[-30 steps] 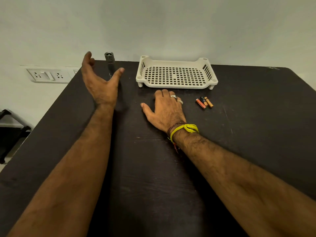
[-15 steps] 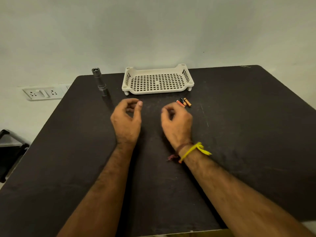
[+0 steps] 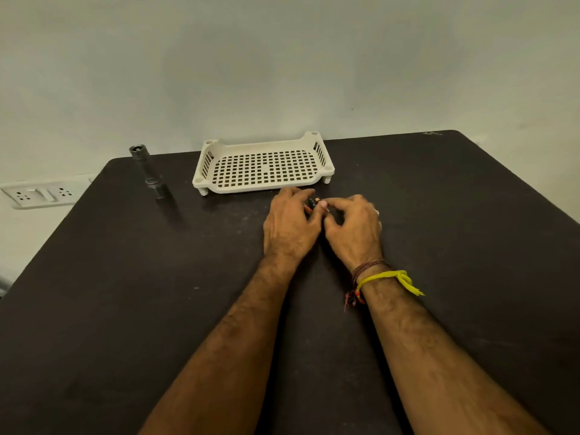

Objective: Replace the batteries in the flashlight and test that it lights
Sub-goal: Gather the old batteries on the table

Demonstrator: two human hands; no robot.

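Both hands meet over the table just near of the tray. The left hand [image 3: 290, 226] lies knuckles up, its fingers curled down over the batteries [image 3: 311, 205]. The right hand [image 3: 354, 227] faces it, fingers bent, thumb and forefinger closing on the same cluster. Only the ends of the batteries show between the two hands: one orange-red, one black, one with a pale tip. Both hands are in contact with the cluster; whether either has a battery lifted off the table cannot be told from this view.

The right wrist carries a yellow band [image 3: 389, 279] and dark threads [image 3: 361, 271].

The tray [image 3: 263, 166], cream, with a perforated floor, stands on short feet at the far edge, just beyond the hands.

The flashlight [image 3: 150, 174], dark metal, stands upright at the far left of the table [image 3: 470, 246], well apart from both hands, lens end up.

A socket plate [image 3: 40, 193] is fixed to the wall [image 3: 282, 73] left of the table
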